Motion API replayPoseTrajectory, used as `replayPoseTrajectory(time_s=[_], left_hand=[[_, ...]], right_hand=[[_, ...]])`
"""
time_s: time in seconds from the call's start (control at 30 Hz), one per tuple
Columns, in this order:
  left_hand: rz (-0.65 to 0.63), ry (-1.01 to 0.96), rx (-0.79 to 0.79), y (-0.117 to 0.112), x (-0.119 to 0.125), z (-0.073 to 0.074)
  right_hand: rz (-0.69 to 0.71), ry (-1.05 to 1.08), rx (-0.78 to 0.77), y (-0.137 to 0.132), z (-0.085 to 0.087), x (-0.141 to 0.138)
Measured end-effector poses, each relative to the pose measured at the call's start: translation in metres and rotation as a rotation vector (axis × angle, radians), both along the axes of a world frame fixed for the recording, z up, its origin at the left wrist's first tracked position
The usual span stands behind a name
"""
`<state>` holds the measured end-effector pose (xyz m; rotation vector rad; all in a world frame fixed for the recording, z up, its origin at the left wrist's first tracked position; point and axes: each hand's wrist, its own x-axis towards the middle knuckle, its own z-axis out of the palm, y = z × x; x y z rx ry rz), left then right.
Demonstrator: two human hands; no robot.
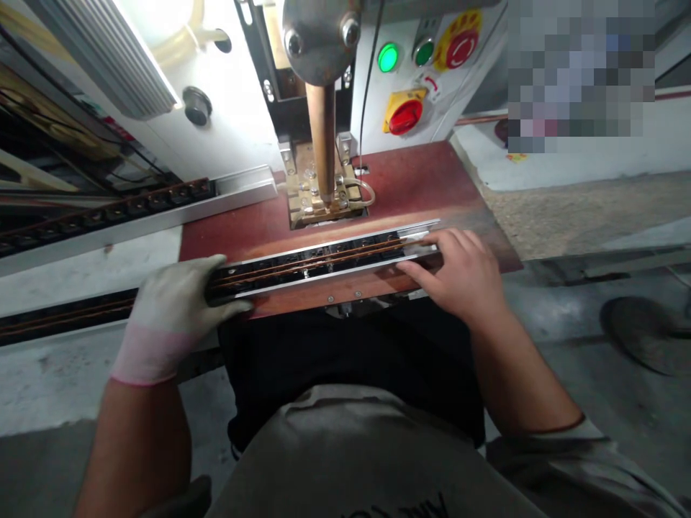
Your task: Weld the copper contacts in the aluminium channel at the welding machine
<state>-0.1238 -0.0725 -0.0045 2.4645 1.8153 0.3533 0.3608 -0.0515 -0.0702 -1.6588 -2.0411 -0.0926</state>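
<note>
A long aluminium channel (345,272) lies across the front of the reddish-brown work plate, with a row of black parts and thin copper-coloured strips (329,255) inside it. My left hand (173,309), in a white and pink glove, straddles the channel left of the plate's middle, thumb on the near side and fingers on the far side. At the channel's right end my bare right hand (464,273) grips it between thumb and fingers. Beyond the channel stands a machine's brass fixture (324,205), with a copper-coloured rod (322,137) coming down onto it. The two do not touch the channel.
A second channel (237,191) with black parts lies at the back left. The white machine housing carries a lit green button (387,57), a red rotary switch (406,116) and an emergency stop (462,49). A round dark stool seat (642,334) stands at right.
</note>
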Motion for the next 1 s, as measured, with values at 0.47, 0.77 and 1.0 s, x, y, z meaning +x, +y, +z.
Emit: replayPoseTrajectory(time_s=[0.47, 0.77, 1.0], left_hand=[[-0.136, 0.142, -0.014, 0.027, 0.182, -0.010], [-0.129, 0.208, -0.012, 0.025, 0.180, -0.010], [-0.121, 0.189, -0.010, 0.027, 0.181, -0.010]], right_hand=[[-0.051, 0.044, 0.052, 0.001, -0.015, -0.023], [0.006, 0.028, -0.027, -0.001, -0.009, -0.020], [0.031, 0.052, 0.043, 0.001, -0.015, -0.018]])
